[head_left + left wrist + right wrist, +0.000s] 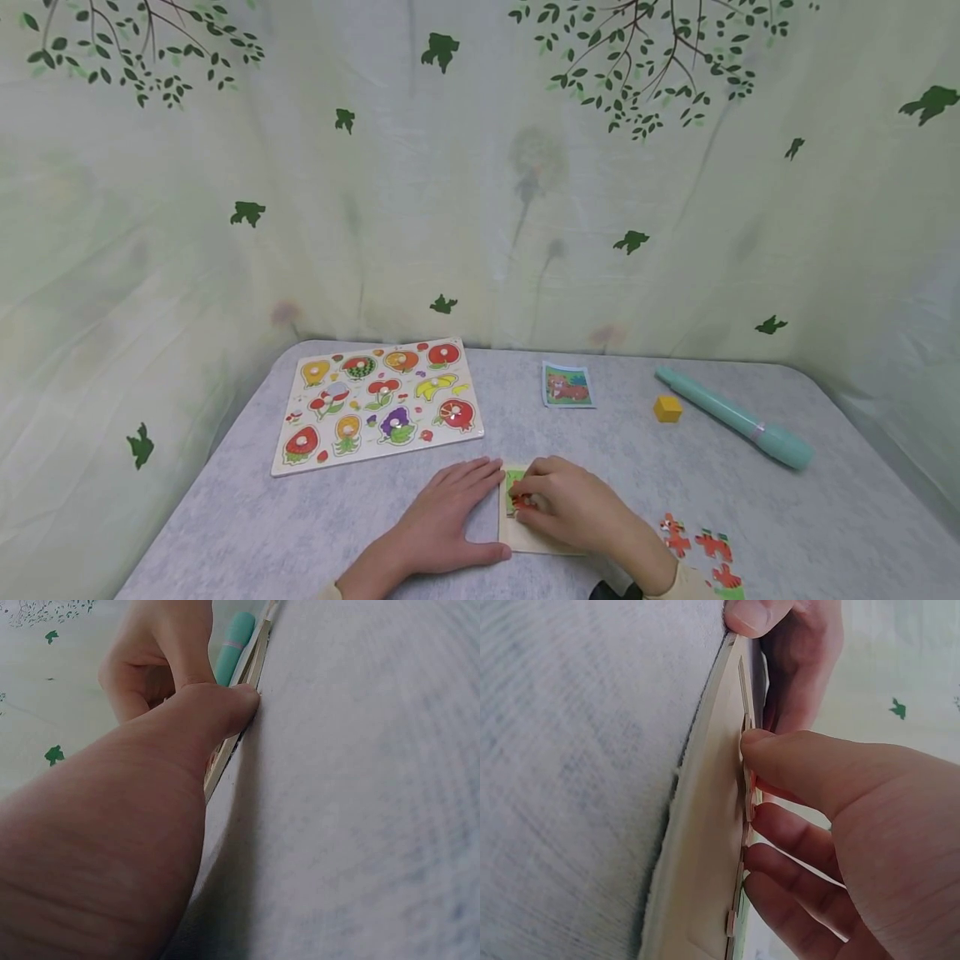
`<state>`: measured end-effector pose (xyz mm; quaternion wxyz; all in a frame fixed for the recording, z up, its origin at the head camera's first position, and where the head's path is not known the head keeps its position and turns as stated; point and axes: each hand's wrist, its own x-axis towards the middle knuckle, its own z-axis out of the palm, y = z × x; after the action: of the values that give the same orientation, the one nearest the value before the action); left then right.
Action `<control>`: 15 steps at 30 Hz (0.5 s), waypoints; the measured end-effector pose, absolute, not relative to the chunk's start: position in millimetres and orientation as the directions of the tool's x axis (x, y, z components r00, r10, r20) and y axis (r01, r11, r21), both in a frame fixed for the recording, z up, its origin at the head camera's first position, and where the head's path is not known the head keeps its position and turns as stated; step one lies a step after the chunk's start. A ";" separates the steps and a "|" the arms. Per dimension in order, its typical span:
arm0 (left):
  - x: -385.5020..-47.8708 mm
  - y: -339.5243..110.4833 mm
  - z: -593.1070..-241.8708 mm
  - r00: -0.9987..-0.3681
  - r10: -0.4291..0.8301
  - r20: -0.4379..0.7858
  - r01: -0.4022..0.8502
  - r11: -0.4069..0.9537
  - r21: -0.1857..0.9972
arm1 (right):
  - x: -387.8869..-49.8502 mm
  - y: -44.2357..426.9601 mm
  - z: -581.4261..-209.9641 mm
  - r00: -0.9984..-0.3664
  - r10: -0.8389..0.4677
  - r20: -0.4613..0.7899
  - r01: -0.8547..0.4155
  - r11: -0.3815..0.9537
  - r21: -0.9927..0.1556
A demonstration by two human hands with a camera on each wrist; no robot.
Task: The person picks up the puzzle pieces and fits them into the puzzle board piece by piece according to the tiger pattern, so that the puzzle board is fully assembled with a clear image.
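Observation:
In the head view a small pale wooden puzzle board [546, 540] lies on the table between both hands. My left hand [450, 517] rests along its left side, fingers extended, with the thumb at the near left corner. Over the board, my right hand [573, 504] pinches a red-and-green jigsaw piece [522, 501] at the board's left part; the fingers hide some of it. From the right wrist, the thumb [780, 754] and curled fingertips meet thin pieces along the wooden board [705, 825]. Several loose orange-red jigsaw pieces [713, 546] lie to the right of my right forearm.
A white fruit peg puzzle [378, 408] lies at the back left. Behind the board is a small picture card [567, 387]. At the back right are a yellow cube [667, 408] and a teal stick-like object [735, 417]. A printed curtain hangs behind the table.

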<state>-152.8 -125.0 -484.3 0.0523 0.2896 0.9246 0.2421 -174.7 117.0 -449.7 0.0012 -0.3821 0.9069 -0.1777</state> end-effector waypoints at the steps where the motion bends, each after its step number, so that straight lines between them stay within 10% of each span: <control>1: -152.8 -124.9 -484.2 -0.827 0.561 0.043 0.510 0.716 0.477 | -174.8 116.9 -449.5 -0.709 -0.693 0.129 -0.691 0.646 -0.324; 15: -152.3 -125.0 -484.3 -0.829 0.558 0.036 0.503 0.718 0.481 | -172.8 116.4 -449.2 -0.707 -0.695 0.132 -0.695 0.647 -0.313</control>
<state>-152.3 -125.0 -484.3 0.0559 0.2867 0.9251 0.2427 -172.8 116.4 -449.2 0.0000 -0.3827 0.9076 -0.1727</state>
